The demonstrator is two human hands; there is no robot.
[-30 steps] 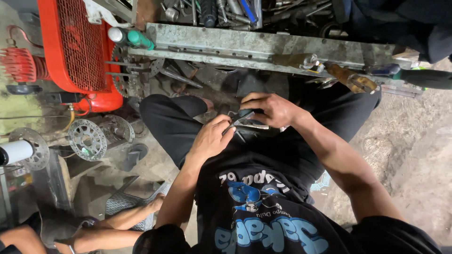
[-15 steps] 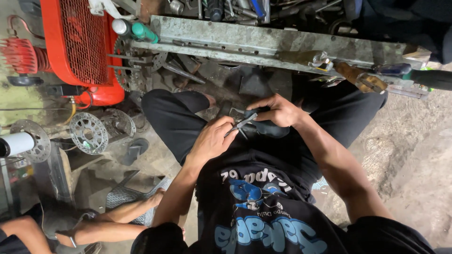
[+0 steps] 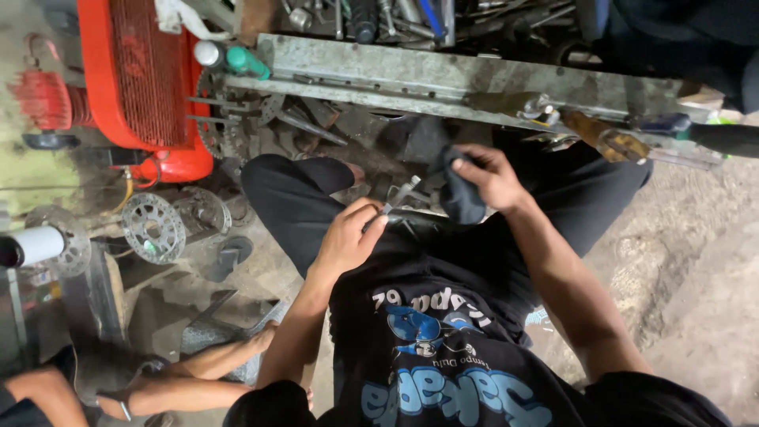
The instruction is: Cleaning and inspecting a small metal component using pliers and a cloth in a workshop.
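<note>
Left hand (image 3: 348,237) pinches a small metal part (image 3: 401,195), seemingly; right hand (image 3: 490,175) grips a dark cloth (image 3: 458,198).

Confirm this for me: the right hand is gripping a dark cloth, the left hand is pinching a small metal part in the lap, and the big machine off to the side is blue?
Not quite. In the head view the machine is red, not blue. The right hand does grip a dark cloth, and the left hand pinches the small metal part.

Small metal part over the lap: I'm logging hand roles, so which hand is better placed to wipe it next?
Probably the right. The right hand already grips the dark rag right beside the small metal part, while the left hand is busy pinching that part.
</note>
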